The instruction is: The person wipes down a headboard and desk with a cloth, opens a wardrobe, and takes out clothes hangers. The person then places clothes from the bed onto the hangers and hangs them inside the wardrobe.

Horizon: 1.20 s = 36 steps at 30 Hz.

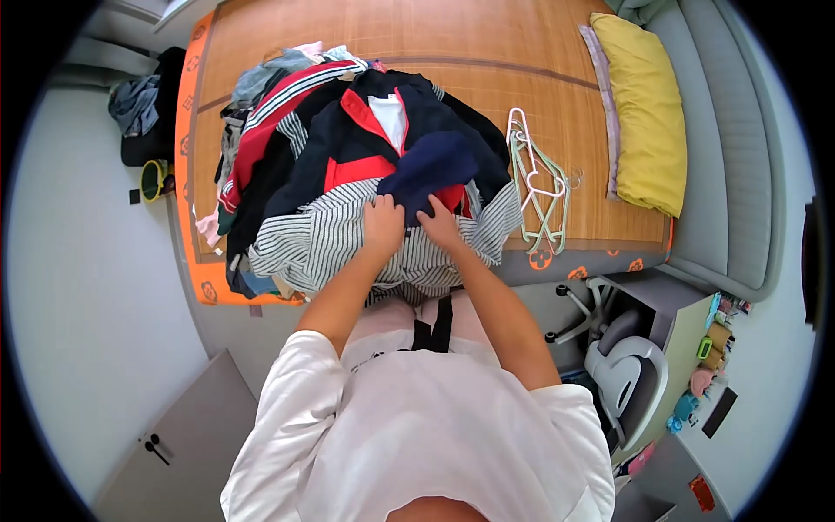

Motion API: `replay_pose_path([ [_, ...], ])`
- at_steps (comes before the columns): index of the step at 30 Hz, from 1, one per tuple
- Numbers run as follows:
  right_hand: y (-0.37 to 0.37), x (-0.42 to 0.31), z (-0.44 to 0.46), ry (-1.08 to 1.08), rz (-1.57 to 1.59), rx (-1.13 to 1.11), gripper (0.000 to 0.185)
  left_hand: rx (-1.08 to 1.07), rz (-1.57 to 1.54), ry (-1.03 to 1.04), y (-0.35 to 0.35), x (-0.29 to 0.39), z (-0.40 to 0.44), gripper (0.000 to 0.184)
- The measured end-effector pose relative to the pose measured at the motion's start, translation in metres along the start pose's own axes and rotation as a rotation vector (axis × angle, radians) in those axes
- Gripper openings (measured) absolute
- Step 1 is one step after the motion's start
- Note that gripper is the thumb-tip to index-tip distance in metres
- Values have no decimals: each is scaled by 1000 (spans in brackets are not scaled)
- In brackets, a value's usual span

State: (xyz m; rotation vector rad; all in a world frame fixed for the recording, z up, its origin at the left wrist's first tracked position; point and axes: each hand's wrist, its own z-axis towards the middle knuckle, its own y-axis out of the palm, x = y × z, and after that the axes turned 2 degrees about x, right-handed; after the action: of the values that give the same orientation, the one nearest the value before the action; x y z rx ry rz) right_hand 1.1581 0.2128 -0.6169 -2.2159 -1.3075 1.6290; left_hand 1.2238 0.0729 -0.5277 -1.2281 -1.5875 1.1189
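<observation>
Navy cloth (432, 165), bunched on top of the clothes pile (248, 213), toward the near edge of the bed (189, 104), mostly just beyond both hands; garment type unclear. Left to right: far left, blue-grey clothes (136, 106) heaped on something black (137, 155); just below, yellow-rimmed round object (155, 180), too small to name. Next, bed with orange patterned border, tan mat (496, 39) on top. Pile's left side: red garment (257, 152) with white stripes, lying slantwise. Then striped garment (300, 244), white with dark lines, spread along pile's near side. Above, dark jacket (315, 165) with red trim, white fabric (389, 119) showing at neck opening. Left hand (384, 224): fingers bent, at navy cloth's left edge; cannot tell if pinching. Right hand (441, 224): fingers bent, on navy cloth's lower right; cannot tell if pinching. Right of pile, on mat: overlapping white and pale green hangers (556, 193). Far right: yellow bedding (644, 113) near grey headboard (722, 130); below, office chair (619, 370) beside desk (652, 290).
</observation>
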Motion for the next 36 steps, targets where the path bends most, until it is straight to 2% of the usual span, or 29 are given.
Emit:
replay_pose_path([
  [1, -4, -12, -6, -70, 155, 43, 62, -2, -1, 3, 7, -3, 0, 28],
  [3, -11, -21, -9, -62, 193, 46, 55, 252, -298, -185, 21, -10, -1, 18],
  [4, -10, -15, -3, -123, 247, 91, 52, 441, -603, -383, 27, -14, 4, 11],
  [5, -11, -9, 2, -183, 302, 137, 49, 443, -600, -378, 32, -28, 6, 11],
  [7, -16, -6, 5, -155, 316, 187, 44, 365, -1599, -1108, 2, -54, 3, 19],
  [9, -17, -6, 7, 217, 480, 213, 43, 459, -1698, -1204, -18, -62, -1, 24],
  [10, -20, -19, 3, 245, 427, 210, 58, 434, -1722, -1144, -13, -70, -1, 33],
  [11, -22, -32, -6, 237, 431, 210, 58, 443, -1722, -1138, -7, -72, 0, 33],
  [13, -22, -47, -25, 89, -54, 81, 78, 356, -1767, -1307, -32, -54, -2, 46],
  [14, -29, -53, -27, 107, -183, -75, 76, 340, -1840, -1239, -32, -54, -5, 56],
  [17, -36, -36, -29, -2, -51, -95, 71, 357, -1825, -1249, -40, -66, -16, 52],
  [18, -37, -25, -32, -99, -24, 38, 61, 413, -1887, -1243, -34, -76, -21, 46],
  [19, -50, -34, -41, -97, -28, 44, 61, 456, -2084, -1264, -31, -87, -25, 44],
  [21, -82, -62, -66, -158, 386, 183, 54, 464, -2321, -1273, -26, -103, -31, 45],
  [22, -97, -82, -83, -134, 377, 180, 52, 479, -2359, -1176, -31, -101, -33, 49],
  [23, -100, -86, -90, -137, 375, 186, 52, 476, -2363, -1169, -31, -98, -35, 49],
  [25, -103, -90, -100, -452, 281, 329, 53, 530, -980, -682, -30, -82, -36, 52],
  [26, -104, -89, -104, -418, 266, 260, 50, 350, -730, -573, -87, -59, -45, 54],
  [27, -106, -88, -107, -419, 265, 267, 50, 219, -528, -478, -88, -61, -42, 49],
  [30, -111, -89, -115, -475, 198, 236, 45, 130, -582, -458, -64, -83, -27, 47],
  [32, -113, -87, -122, -558, 159, 323, 45, 434, -346, -267, -68, -87, -27, 44],
  [33, -114, -86, -126, -639, 119, 405, 45, 435, -345, -263, -65, -89, -30, 44],
  [35, -117, -84, -134, -638, 67, 440, 45, 311, -397, -46, -59, -95, -43, 46],
  [36, -119, -84, -139, -637, 15, 472, 44, 109, -432, -28, -68, -99, -52, 50],
])
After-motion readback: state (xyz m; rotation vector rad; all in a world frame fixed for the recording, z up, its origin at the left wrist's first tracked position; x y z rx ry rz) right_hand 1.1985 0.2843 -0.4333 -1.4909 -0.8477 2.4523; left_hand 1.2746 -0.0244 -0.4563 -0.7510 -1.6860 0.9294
